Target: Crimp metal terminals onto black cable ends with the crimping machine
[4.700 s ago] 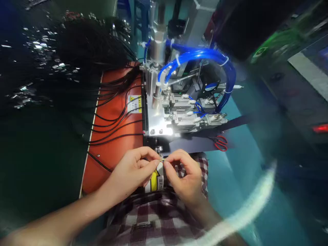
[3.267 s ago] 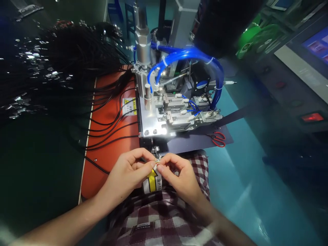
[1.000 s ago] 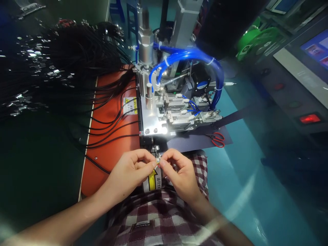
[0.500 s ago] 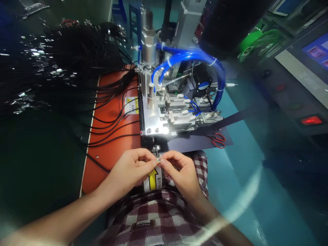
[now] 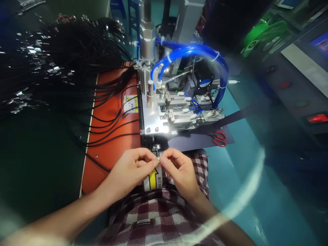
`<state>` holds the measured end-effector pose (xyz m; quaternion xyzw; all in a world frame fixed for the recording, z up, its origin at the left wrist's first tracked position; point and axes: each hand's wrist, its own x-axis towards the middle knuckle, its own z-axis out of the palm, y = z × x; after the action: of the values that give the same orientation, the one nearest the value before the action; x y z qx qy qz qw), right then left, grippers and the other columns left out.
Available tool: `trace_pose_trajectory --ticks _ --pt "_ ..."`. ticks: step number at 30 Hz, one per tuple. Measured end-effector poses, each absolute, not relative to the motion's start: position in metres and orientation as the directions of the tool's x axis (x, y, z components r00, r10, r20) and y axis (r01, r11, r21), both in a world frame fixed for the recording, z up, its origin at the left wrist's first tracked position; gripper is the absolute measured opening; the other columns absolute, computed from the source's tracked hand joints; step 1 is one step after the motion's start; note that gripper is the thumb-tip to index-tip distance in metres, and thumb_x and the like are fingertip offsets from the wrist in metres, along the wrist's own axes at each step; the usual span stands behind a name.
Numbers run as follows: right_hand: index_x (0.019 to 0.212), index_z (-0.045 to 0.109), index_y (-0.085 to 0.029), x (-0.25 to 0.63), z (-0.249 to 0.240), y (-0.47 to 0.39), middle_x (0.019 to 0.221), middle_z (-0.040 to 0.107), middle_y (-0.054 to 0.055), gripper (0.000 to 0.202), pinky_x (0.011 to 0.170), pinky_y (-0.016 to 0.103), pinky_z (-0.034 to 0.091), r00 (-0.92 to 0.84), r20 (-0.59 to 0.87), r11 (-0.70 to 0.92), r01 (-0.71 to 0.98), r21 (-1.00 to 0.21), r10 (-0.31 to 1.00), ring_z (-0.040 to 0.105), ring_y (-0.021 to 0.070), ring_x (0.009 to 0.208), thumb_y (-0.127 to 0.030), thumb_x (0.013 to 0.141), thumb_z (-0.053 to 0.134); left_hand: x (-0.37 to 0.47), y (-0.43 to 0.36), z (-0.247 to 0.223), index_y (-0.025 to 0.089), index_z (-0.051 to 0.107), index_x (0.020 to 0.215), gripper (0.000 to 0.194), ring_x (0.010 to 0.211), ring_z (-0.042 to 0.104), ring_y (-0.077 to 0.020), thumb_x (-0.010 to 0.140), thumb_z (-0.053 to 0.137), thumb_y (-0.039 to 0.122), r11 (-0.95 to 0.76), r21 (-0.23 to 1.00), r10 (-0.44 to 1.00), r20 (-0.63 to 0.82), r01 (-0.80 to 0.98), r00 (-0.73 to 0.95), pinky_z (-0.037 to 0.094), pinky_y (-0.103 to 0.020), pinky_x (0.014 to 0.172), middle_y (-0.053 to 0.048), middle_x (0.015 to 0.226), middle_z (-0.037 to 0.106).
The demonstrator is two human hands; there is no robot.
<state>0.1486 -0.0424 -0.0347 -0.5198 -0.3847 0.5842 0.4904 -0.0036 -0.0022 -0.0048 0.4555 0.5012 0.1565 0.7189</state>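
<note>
My left hand (image 5: 134, 167) is closed in a pinch, thumb against forefinger. Facing it, my right hand (image 5: 180, 171) pinches in the same way, the fingertips nearly meeting. Between them sits the tiny wire end of a cable (image 5: 159, 162), with a hint of red; its details are mostly covered by the fingers. A black cable (image 5: 97, 163) runs over the orange board and passes beneath my left wrist. Just beyond the fingertips is a small metal fixture (image 5: 155, 149) at the front of the machine (image 5: 153, 119). Below the hands lies a label with a yellow arrow (image 5: 153, 179).
Several black cables (image 5: 112, 119) cross the orange board (image 5: 107, 150) into the machine's side. A large bundle of cables with shiny ends (image 5: 77, 48) lies at the left. Blue air hoses (image 5: 192, 51) arch over the machine. Red-handled scissors (image 5: 219, 139) rest on the grey plate at right.
My head view has shifted slightly, so the machine appears a little higher. Both hands stay pinched together in almost the same place, with the right fingertips moved slightly.
</note>
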Motion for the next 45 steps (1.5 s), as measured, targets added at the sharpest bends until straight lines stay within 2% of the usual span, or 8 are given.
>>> trace_pose_trajectory --ticks 2,4,6,9,14,20,31,45 --pt "0.075 0.057 -0.018 0.147 -0.037 -0.043 0.064 0.048 -0.005 0.012 0.049 0.021 0.031 0.054 -0.221 -0.208 -0.178 -0.962 0.974 0.036 0.0071 0.053 -0.024 0.085 0.059 -0.003 -0.002 -0.004 0.015 0.062 0.077 0.02 0.042 0.034 -0.005 0.082 0.06 0.034 0.434 0.856 0.745 -0.516 0.281 0.422 0.025 -0.018 0.039 0.007 0.051 0.045" --pt "0.075 0.057 -0.018 0.145 -0.038 -0.043 0.065 0.049 -0.005 0.012 0.05 0.022 0.031 0.088 -0.202 -0.186 -0.161 -0.969 0.975 0.037 0.0078 0.056 -0.023 0.085 0.059 -0.003 -0.002 -0.004 0.017 0.065 0.079 0.015 0.053 0.048 -0.0082 0.082 0.06 0.03 0.237 0.901 0.835 -0.38 0.363 0.398 0.037 -0.02 0.047 0.002 0.064 0.058" --pt "0.074 0.057 -0.018 0.145 -0.04 -0.042 0.064 0.047 -0.005 0.012 0.051 0.022 0.031 0.112 -0.187 -0.17 -0.145 -0.975 0.976 0.037 0.0081 0.056 -0.023 0.085 0.059 -0.003 -0.002 -0.004 0.019 0.067 0.081 0.011 0.067 0.056 -0.0113 0.084 0.058 0.026 0.009 0.894 0.891 -0.211 0.448 0.403 0.043 -0.022 0.059 0.0 0.076 0.063" --pt "0.073 0.056 -0.017 0.148 -0.044 -0.036 0.061 0.045 -0.005 0.014 0.049 0.022 0.03 0.145 -0.201 -0.181 -0.139 -0.974 0.969 0.036 0.0079 0.053 -0.025 0.084 0.059 -0.006 0.001 -0.01 0.019 0.066 0.085 0.013 0.077 0.058 -0.0121 0.087 0.054 0.022 -0.224 0.819 0.899 -0.036 0.528 0.436 0.045 -0.023 0.067 0.0 0.082 0.062" --pt "0.071 0.057 -0.016 0.153 -0.055 -0.021 0.059 0.047 -0.005 0.015 0.049 0.022 0.03 0.157 -0.262 -0.239 -0.152 -0.959 0.952 0.036 0.008 0.052 -0.027 0.081 0.061 -0.014 0.008 -0.023 0.016 0.066 0.096 0.017 0.078 0.059 -0.0118 0.09 0.05 0.018 -0.403 0.689 0.872 0.09 0.603 0.481 0.046 -0.022 0.07 -0.002 0.085 0.057" --pt "0.07 0.057 -0.017 0.154 -0.062 -0.015 0.06 0.05 -0.005 0.016 0.05 0.022 0.033 0.137 -0.337 -0.309 -0.194 -0.931 0.931 0.04 0.0091 0.052 -0.03 0.078 0.063 -0.018 0.012 -0.034 0.019 0.063 0.111 0.027 0.082 0.06 -0.0133 0.091 0.045 0.015 -0.509 0.637 0.812 0.131 0.579 0.569 0.049 -0.021 0.068 -0.004 0.093 0.055" --pt "0.069 0.057 -0.018 0.153 -0.064 -0.014 0.06 0.052 -0.004 0.017 0.05 0.023 0.035 0.147 -0.338 -0.317 -0.149 -0.936 0.929 0.042 0.0097 0.053 -0.031 0.078 0.063 -0.017 0.01 -0.038 0.018 0.063 0.112 0.03 0.086 0.06 -0.0173 0.091 0.043 0.013 -0.561 0.54 0.795 0.138 0.628 0.591 0.053 -0.027 0.073 -0.007 0.097 0.054" --pt "0.07 0.057 -0.018 0.153 -0.064 -0.014 0.062 0.053 -0.004 0.016 0.052 0.023 0.037 0.156 -0.335 -0.313 -0.145 -0.938 0.929 0.044 0.0103 0.055 -0.03 0.079 0.062 -0.017 0.009 -0.038 0.017 0.062 0.114 0.033 0.081 0.059 -0.0179 0.089 0.043 0.011 -0.556 0.525 0.799 0.126 0.644 0.588 0.053 -0.031 0.07 -0.008 0.095 0.052"
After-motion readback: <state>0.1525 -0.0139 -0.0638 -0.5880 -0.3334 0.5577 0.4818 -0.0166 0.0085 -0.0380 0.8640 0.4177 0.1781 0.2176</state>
